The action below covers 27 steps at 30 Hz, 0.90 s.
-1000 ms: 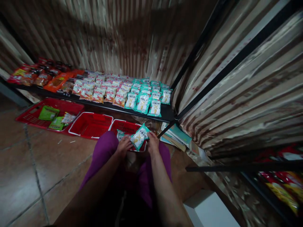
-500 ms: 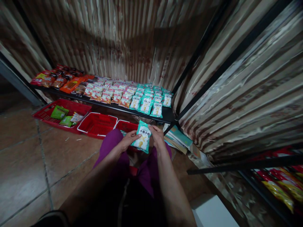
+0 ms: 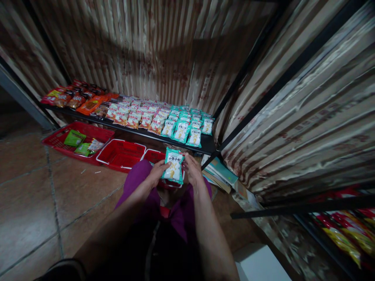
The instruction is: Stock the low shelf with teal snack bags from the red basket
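Note:
A teal-and-white snack bag point(image 3: 173, 168) with dark lettering is held upright above my knees. My left hand point(image 3: 158, 172) grips its left side, thumb across the front and the other fingers behind. Along the right edge of the bag, my right hand point(image 3: 192, 169) has its fingers stretched out and loose; whether the fingertips touch the wrapper I cannot tell. Below the bag sits a red basket point(image 3: 154, 156), partly covered by the bag and my hands. Matching teal bags point(image 3: 181, 130) stand in rows at the right end of the low black shelf point(image 3: 208, 143).
Striped white-and-orange bags point(image 3: 133, 119) and orange-red packets point(image 3: 77, 99) fill the shelf's left. On the floor are a red basket point(image 3: 117, 154) and another point(image 3: 58, 142) with green packets. Flattened cardboard point(image 3: 219, 175), a white box point(image 3: 263, 265) and a black bar point(image 3: 263, 212) lie rightward.
My right hand has loosened from the bag's upper right corner, and its fingers are straighter. The bag has shifted slightly left and turned more upright in my left hand.

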Each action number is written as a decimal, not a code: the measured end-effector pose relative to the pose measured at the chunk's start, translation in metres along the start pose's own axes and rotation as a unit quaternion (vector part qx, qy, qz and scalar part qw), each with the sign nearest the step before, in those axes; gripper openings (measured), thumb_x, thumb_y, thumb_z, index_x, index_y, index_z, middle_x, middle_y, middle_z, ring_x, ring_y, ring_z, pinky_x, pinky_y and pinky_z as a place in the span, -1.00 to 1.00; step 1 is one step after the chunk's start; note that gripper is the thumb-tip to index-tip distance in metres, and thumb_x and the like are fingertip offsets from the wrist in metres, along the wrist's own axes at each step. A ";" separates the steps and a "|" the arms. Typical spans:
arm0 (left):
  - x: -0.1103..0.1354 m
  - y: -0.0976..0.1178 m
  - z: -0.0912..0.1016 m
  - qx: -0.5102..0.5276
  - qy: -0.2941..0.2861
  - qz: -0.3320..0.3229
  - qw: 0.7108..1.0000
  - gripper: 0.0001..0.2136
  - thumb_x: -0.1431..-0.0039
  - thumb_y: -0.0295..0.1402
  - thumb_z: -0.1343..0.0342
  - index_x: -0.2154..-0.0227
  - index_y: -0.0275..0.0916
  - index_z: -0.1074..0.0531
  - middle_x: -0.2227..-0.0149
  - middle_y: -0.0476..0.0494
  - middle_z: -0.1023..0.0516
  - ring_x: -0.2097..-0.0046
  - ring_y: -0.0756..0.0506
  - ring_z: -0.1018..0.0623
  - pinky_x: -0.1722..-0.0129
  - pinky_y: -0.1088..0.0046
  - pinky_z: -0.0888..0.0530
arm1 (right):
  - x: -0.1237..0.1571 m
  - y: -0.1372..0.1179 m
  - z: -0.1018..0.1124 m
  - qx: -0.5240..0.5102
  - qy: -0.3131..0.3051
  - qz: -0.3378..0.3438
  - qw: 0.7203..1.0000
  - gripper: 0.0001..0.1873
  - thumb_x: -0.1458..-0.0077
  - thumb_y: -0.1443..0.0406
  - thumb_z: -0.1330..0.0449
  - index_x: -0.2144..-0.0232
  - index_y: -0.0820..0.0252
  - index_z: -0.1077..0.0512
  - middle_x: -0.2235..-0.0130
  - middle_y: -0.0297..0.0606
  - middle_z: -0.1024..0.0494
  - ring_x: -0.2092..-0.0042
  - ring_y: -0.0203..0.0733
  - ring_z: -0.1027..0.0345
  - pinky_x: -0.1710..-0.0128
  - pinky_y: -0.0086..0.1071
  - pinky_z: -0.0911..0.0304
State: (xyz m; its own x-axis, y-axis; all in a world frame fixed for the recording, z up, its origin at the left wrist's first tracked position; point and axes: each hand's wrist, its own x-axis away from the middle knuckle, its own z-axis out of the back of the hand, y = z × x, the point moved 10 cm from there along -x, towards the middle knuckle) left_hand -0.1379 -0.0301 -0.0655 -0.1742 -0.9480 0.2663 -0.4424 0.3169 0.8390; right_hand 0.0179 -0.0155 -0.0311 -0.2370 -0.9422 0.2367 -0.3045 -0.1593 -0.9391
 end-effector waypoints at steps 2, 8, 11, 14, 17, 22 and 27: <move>-0.001 0.000 0.001 0.004 0.008 -0.002 1.000 -0.51 0.26 -0.12 -0.39 0.27 -0.33 -0.50 0.32 -0.20 -0.62 0.34 -0.11 -0.57 0.27 0.38 -0.47 | 0.003 0.006 -0.005 -0.004 -0.033 -0.012 0.999 -0.51 0.33 0.03 -0.40 0.31 0.11 -0.51 0.27 -0.29 -0.61 0.31 -0.25 -0.46 0.34 -0.42 -0.34; 0.001 0.001 0.000 0.005 0.016 -0.007 1.000 -0.51 0.26 -0.11 -0.39 0.27 -0.34 -0.50 0.34 -0.20 -0.62 0.30 -0.13 -0.58 0.24 0.37 -0.48 | 0.000 0.020 -0.005 0.001 -0.056 -0.012 0.998 -0.45 0.38 0.10 -0.43 0.26 0.19 -0.50 0.37 -0.29 -0.61 0.36 -0.19 -0.48 0.33 -0.33 -0.38; 0.002 0.001 -0.005 0.012 -0.002 0.000 1.000 -0.51 0.24 -0.12 -0.39 0.26 -0.34 -0.50 0.32 -0.21 -0.62 0.29 -0.14 -0.59 0.20 0.34 -0.48 | -0.003 0.021 0.001 0.002 -0.023 0.001 1.000 -0.42 0.41 0.08 -0.43 0.26 0.21 -0.51 0.39 -0.28 -0.62 0.39 -0.17 -0.47 0.38 -0.33 -0.38; 0.003 0.001 -0.006 0.015 -0.003 0.000 1.000 -0.52 0.23 -0.13 -0.39 0.26 -0.33 -0.49 0.32 -0.20 -0.62 0.28 -0.14 -0.59 0.17 0.32 -0.49 | -0.001 0.019 0.003 0.013 -0.005 0.007 1.000 -0.41 0.40 0.05 -0.42 0.26 0.20 -0.51 0.37 -0.28 -0.62 0.39 -0.18 -0.48 0.38 -0.35 -0.38; 0.002 0.002 -0.001 0.011 0.021 -0.012 1.000 -0.52 0.24 -0.13 -0.39 0.26 -0.33 -0.49 0.33 -0.19 -0.62 0.29 -0.14 -0.59 0.18 0.32 -0.49 | 0.005 0.019 -0.007 0.023 -0.039 -0.001 0.999 -0.40 0.34 0.05 -0.40 0.20 0.16 -0.49 0.35 -0.30 -0.63 0.40 -0.22 -0.48 0.38 -0.37 -0.39; 0.001 0.004 0.000 0.009 0.030 -0.024 0.999 -0.49 0.26 -0.10 -0.39 0.27 -0.34 -0.48 0.31 -0.20 -0.61 0.30 -0.13 -0.59 0.22 0.36 -0.48 | 0.014 0.020 -0.020 0.011 -0.090 -0.020 0.996 -0.41 0.37 0.10 -0.43 0.23 0.20 -0.47 0.41 -0.29 -0.62 0.42 -0.16 -0.49 0.42 -0.34 -0.40; 0.003 0.007 -0.005 0.022 0.016 -0.022 0.999 -0.45 0.32 -0.10 -0.42 0.26 -0.32 -0.47 0.23 -0.22 -0.61 0.25 -0.13 -0.58 0.20 0.37 -0.48 | 0.013 0.021 -0.016 -0.001 -0.065 -0.013 0.998 -0.42 0.40 0.16 -0.44 0.23 0.19 -0.46 0.37 -0.27 -0.63 0.36 -0.11 -0.52 0.36 -0.29 -0.43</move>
State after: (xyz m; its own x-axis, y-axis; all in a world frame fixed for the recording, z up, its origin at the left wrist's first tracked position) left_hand -0.1372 -0.0310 -0.0569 -0.1257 -0.9614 0.2447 -0.4871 0.2747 0.8290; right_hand -0.0062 -0.0263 -0.0436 -0.1072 -0.9683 0.2256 -0.3109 -0.1829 -0.9327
